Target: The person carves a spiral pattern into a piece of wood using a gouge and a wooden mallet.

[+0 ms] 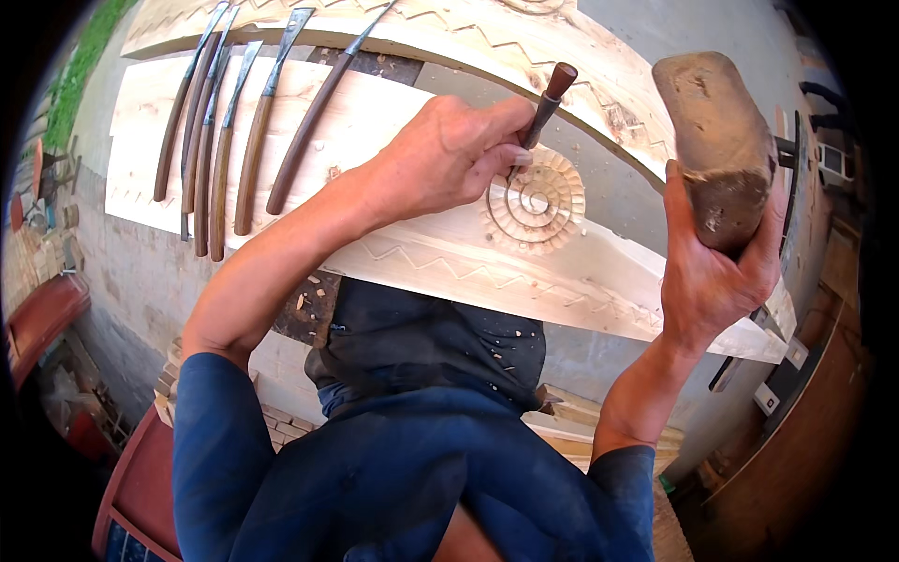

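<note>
My left hand [461, 155] is closed round a chisel [547, 110] with a dark wooden handle, held tilted at the upper edge of a carved spiral rosette [537, 201]. My fingers hide the lower part of its blade. My right hand [716, 272] grips a worn wooden mallet [716, 131], raised to the right of the rosette. The rosette and a zigzag line are cut into a pale wooden board [421, 245] lying across in front of me. Small wood chips are scattered on the board.
Several carving chisels [253, 155] with wooden handles lie side by side on the board's left part. Beyond it lies another carved board [449, 33]. A red metal piece [140, 492] is at the lower left, and a brown wooden panel [796, 431] at the right.
</note>
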Demonstrator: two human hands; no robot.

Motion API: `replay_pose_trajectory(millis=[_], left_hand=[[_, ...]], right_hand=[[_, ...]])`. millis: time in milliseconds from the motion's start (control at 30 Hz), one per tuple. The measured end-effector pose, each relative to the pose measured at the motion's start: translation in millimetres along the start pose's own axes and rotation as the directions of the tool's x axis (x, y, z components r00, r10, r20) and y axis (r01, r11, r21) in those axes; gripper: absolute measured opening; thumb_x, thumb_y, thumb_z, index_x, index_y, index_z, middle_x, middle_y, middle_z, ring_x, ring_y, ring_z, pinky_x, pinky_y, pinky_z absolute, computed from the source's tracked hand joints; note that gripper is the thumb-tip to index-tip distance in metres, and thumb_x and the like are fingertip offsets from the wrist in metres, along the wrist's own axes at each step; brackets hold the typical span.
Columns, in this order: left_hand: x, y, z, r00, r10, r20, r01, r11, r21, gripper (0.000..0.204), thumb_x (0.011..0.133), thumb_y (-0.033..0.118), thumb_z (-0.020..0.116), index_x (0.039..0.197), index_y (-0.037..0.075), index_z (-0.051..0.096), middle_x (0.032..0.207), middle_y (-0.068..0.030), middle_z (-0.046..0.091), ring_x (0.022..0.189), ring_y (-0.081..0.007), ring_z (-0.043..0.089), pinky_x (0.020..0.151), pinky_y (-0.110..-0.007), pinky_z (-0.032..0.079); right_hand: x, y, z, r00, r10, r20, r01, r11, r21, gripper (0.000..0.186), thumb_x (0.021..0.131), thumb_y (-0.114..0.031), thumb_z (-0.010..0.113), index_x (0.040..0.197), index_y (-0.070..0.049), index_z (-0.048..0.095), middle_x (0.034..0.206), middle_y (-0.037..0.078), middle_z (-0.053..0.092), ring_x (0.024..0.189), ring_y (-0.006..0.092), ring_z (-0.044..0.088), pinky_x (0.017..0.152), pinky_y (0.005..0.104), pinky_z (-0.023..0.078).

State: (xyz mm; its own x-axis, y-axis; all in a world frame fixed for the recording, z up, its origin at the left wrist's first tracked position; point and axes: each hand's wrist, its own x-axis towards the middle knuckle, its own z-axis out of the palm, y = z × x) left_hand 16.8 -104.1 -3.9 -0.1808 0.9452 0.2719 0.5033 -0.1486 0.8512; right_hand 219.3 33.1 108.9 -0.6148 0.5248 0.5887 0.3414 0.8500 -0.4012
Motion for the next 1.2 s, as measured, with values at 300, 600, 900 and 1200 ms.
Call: replay_pose_trajectory(millis=[300, 600, 900, 1200], left_hand=[[0.1, 9.5, 4.6, 0.998, 0.045, 0.051, -0.052, 0.990, 0.133, 0.019, 0.095, 0.005, 0.075, 0.107, 0.003, 0.060, 0.076, -0.0167, 0.072, 0.069, -0.0369, 0.073, 0.059, -0.043, 0.054], [-1.4, 8.9, -1.2, 0.998, -0.067, 0.008, 0.067, 0.998, 0.018, 0.019, 0.096, 0.003, 0.075, 0.103, 0.001, 0.058, 0.080, -0.0173, 0.074, 0.071, -0.0367, 0.074, 0.060, -0.039, 0.055], [-13.4, 24.1, 5.9, 0.994, 0.056, 0.093, -0.082, 0.951, 0.299, 0.023, 0.093, 0.002, 0.076, 0.112, 0.000, 0.062, 0.074, -0.0166, 0.069, 0.067, -0.0358, 0.072, 0.058, -0.043, 0.054], [-15.9, 25.1, 6.2, 0.997, -0.047, 0.056, 0.036, 0.981, 0.191, 0.024, 0.095, 0.001, 0.076, 0.115, 0.000, 0.063, 0.087, -0.0203, 0.077, 0.080, -0.0355, 0.079, 0.062, -0.039, 0.059]], right_hand=[[4.6, 14.2, 0.0, 0.964, -0.185, 0.191, 0.220, 0.959, -0.181, 0.062, 0.082, 0.009, 0.086, 0.140, -0.006, 0.070, 0.137, 0.008, 0.076, 0.120, 0.0248, 0.074, 0.103, 0.0372, 0.059], [-13.0, 5.4, -7.1, 0.953, 0.285, -0.103, -0.265, 0.948, 0.179, 0.054, 0.081, -0.004, 0.095, 0.129, -0.001, 0.072, 0.122, 0.007, 0.076, 0.110, 0.0169, 0.072, 0.100, 0.0327, 0.058], [-2.9, 13.1, 4.1, 0.972, -0.181, 0.151, 0.203, 0.969, -0.143, 0.069, 0.077, 0.012, 0.086, 0.141, -0.007, 0.070, 0.138, 0.009, 0.075, 0.122, 0.0272, 0.074, 0.107, 0.0367, 0.058], [-8.4, 1.0, 5.4, 0.999, -0.040, 0.003, 0.040, 0.990, 0.135, 0.076, 0.078, 0.010, 0.089, 0.147, -0.009, 0.064, 0.141, 0.009, 0.073, 0.126, 0.0260, 0.071, 0.113, 0.0377, 0.056]])
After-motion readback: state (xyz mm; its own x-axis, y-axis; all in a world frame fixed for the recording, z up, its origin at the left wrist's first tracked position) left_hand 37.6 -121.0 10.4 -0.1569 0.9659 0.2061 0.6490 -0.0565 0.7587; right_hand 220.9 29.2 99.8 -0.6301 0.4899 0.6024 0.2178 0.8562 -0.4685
